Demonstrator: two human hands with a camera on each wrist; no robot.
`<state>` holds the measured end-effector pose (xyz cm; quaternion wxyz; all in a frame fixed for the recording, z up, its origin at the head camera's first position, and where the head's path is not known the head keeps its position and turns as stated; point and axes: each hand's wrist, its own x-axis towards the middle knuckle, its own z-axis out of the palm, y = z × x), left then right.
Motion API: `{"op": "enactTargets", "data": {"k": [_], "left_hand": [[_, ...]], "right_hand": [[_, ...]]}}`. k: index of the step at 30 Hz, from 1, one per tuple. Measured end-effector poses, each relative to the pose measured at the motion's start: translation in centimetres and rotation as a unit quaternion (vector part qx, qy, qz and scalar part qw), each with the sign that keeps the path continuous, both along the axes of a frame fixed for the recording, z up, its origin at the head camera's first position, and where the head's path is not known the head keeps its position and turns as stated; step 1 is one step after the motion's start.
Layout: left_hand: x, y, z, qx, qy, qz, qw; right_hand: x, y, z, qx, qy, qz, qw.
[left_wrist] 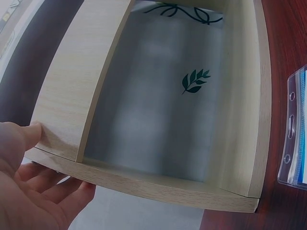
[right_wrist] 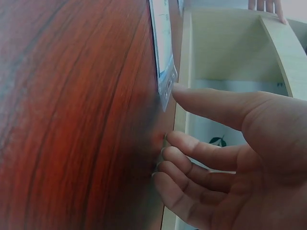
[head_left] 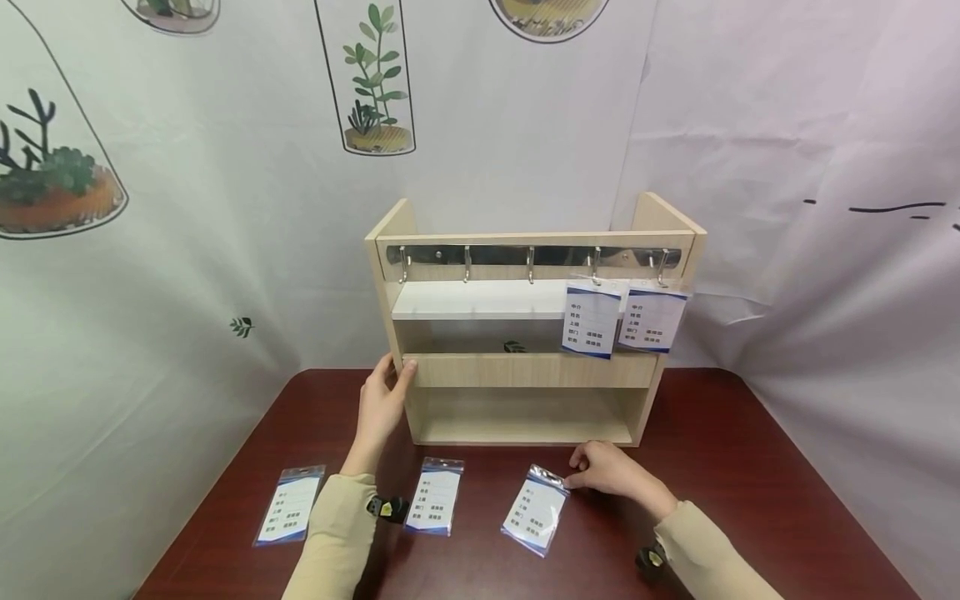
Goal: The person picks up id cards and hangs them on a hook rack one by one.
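My left hand [head_left: 381, 404] grips the left side panel of a pale wooden shelf rack [head_left: 532, 371]. In the left wrist view its thumb [left_wrist: 31, 135] lies on the front crossboard, the fingers against the panel's outer face. On the table, before the rack, lies a clear badge holder [head_left: 536, 510] with a blue and white card. My right hand [head_left: 611, 468] is at its top right corner. The right wrist view has the thumb [right_wrist: 206, 103] touching the holder's slotted end [right_wrist: 168, 88], while the loosely bent fingers stay apart from the thumb, near the tabletop.
Two similar badge holders [head_left: 435, 497] [head_left: 291, 505] lie left on the dark red table [head_left: 600, 558]. Another two badge holders [head_left: 591, 321] [head_left: 652, 318] hang from the right-hand hooks of a metal hook rail [head_left: 498, 256]. A printed cloth [head_left: 525, 108] hangs behind.
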<state>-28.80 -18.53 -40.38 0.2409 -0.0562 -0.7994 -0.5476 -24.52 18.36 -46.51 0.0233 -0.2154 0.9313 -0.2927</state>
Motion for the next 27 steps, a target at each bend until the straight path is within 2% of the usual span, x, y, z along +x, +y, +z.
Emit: {"op": "enactTargets", "data": {"k": [9, 21, 27], "left_hand": [[-0.03, -0.08, 0.05, -0.003, 0.002, 0.0, 1.0], [0.02, -0.04, -0.01, -0.005, 0.0, 0.005, 1.0], [-0.02, 0.05, 0.0, -0.006, 0.002, 0.007, 1.0]], "right_hand": [[0.1, -0.65, -0.07, 0.009, -0.025, 0.018, 0.999], [0.26, -1.0, 0.01, 0.015, -0.058, -0.002, 0.998], [0.21, -1.04, 0.04, 0.006, -0.068, 0.017, 0.998]]}}
